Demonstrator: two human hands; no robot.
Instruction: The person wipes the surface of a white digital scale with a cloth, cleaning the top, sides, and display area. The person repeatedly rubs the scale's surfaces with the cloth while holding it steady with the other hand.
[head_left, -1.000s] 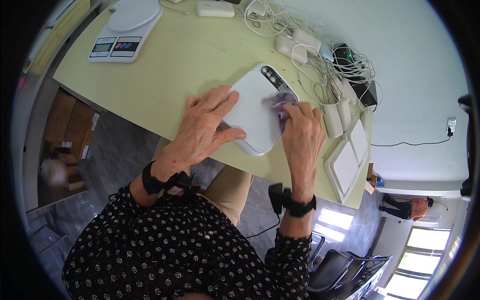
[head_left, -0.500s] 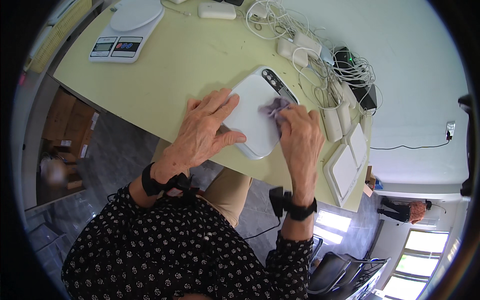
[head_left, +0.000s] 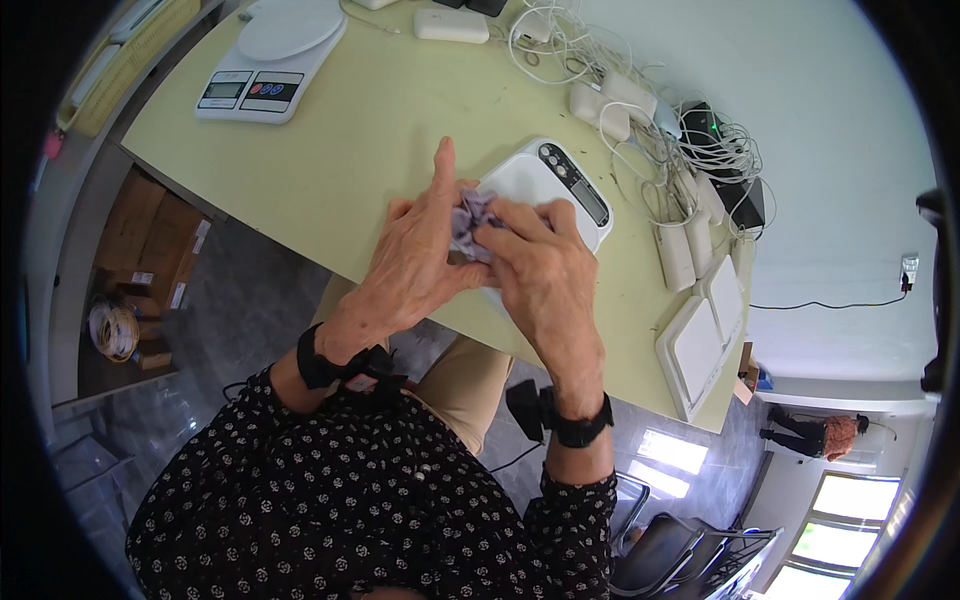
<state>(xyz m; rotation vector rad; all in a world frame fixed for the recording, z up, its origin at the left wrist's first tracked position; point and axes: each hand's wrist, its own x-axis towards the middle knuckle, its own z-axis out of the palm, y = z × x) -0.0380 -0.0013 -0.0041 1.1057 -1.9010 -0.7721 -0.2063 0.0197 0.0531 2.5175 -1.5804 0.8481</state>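
Centre frame, your right hand clutches a soft-looking cloth over the scale, probably light, rigid, slick and best held by opposite edges; whether your left hand grips anything is unclear.

Round-plate scale at far-left end of table. White blocks and tangled cables along the wall; black box among them, green light on. Flat white panels at table's right end. Wall outlet, black cord plugged in. Lower left: brown cartons. Upper left: yellow basket. Lower right: dark chairs, bright window. Person in orange top, far right.
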